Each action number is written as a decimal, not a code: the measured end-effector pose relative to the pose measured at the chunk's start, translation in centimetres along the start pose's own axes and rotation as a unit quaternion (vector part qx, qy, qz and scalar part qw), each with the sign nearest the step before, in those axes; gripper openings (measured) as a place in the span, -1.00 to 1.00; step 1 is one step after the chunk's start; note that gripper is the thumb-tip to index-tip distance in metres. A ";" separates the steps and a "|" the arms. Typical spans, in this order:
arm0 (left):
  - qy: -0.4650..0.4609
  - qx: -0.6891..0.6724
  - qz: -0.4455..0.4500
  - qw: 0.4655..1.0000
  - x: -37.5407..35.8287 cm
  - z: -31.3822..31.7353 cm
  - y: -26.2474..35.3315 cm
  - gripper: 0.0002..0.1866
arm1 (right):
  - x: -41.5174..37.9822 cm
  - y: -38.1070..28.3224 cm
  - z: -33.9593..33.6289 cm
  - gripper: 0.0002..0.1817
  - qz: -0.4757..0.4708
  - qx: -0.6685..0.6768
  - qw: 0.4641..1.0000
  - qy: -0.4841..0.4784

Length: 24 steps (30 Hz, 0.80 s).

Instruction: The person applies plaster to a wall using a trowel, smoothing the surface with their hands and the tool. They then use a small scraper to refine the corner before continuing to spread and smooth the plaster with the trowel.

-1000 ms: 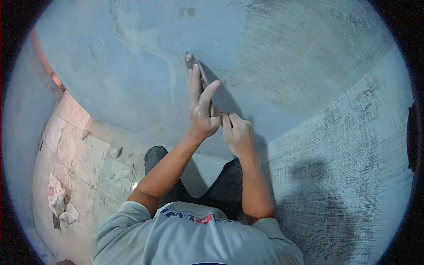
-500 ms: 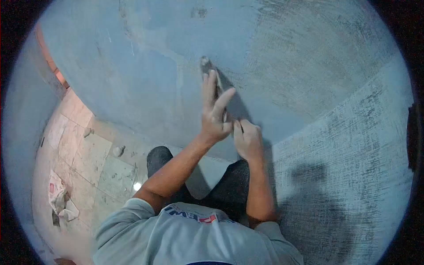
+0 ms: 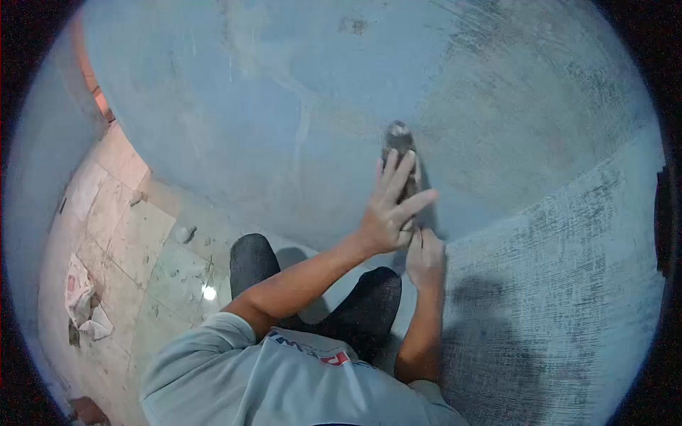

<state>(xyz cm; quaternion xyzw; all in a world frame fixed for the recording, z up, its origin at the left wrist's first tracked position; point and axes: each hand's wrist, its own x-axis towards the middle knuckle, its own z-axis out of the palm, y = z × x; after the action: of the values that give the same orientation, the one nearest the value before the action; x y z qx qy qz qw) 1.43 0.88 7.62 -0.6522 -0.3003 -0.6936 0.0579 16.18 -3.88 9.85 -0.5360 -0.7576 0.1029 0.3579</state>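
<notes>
A long, narrow dark tool (image 3: 399, 138) lies against the blue-grey wall (image 3: 270, 121), its rounded tip pointing up. My left hand (image 3: 392, 206) presses flat on the tool's face with the fingers spread and the thumb out to the right. Just below, my right hand (image 3: 425, 259) is closed round the tool's lower end, which is mostly hidden by the fingers. Grey patches and rough marks show on the wall to the right of the tool.
A rough, streaked wall (image 3: 540, 284) meets the smoother one at the right. On the tiled floor (image 3: 142, 234) at the left lie a crumpled bag (image 3: 79, 287) and a small lump (image 3: 185, 234). My bent knees (image 3: 253, 263) are close to the wall.
Both hands and the tool have moved to the right and down in the view. The tool was slanted and now stands nearly upright, its face more visible.
</notes>
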 end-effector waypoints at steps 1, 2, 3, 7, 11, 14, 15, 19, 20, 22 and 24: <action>0.030 0.001 0.010 0.999 1.0 -1.0 -0.9 -0.37 | 0.9 -1.0 0.6 -0.67 -0.008 0.008 1.000 -0.007; 0.059 0.003 0.018 0.998 1.9 -2.4 -1.9 -0.38 | 2.3 -2.3 1.4 -0.66 -0.030 0.027 0.999 -0.017; 0.079 0.023 0.007 0.997 2.7 -3.8 -2.6 -0.38 | 3.6 -3.4 2.2 -0.65 -0.053 0.047 0.997 -0.029; 0.082 0.059 -0.007 0.995 3.9 -6.9 -4.4 -0.37 | 5.7 -5.4 4.2 -0.66 -0.053 0.074 0.995 -0.042; 0.051 0.089 -0.006 0.995 3.0 -3.0 -1.9 -0.31 | 3.1 -3.4 1.3 -0.70 0.002 0.047 0.999 -0.026; -0.024 0.057 -0.017 0.998 1.7 0.3 1.6 -0.38 | 0.1 0.8 -1.0 -0.72 0.039 0.017 0.999 0.010; -0.029 0.052 -0.016 0.998 1.3 1.1 2.2 -0.43 | -0.1 1.5 -1.4 -0.73 0.039 0.010 0.999 -0.006; 0.005 0.011 -0.016 1.000 1.3 0.5 0.7 -0.35 | 1.2 0.2 -1.0 -0.74 0.004 0.013 1.000 -0.012; 0.025 -0.002 -0.003 1.000 1.6 -0.4 -0.5 -0.35 | 1.8 -0.9 0.0 -0.74 -0.018 0.017 1.000 -0.001; 0.057 0.015 0.000 0.998 2.8 -3.1 -2.3 -0.32 | 3.3 -2.9 2.2 -0.73 -0.053 0.046 0.998 -0.001; 0.071 0.030 0.002 0.997 3.0 -5.8 -4.3 -0.30 | 4.6 -4.4 3.7 -0.72 -0.068 0.082 0.994 -0.014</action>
<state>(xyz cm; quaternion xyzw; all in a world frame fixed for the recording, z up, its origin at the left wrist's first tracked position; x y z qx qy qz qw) -6.03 2.47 9.15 -0.6002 -0.3148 -0.7285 0.0999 9.69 -0.78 11.53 -0.4501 -0.7866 0.1479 0.3960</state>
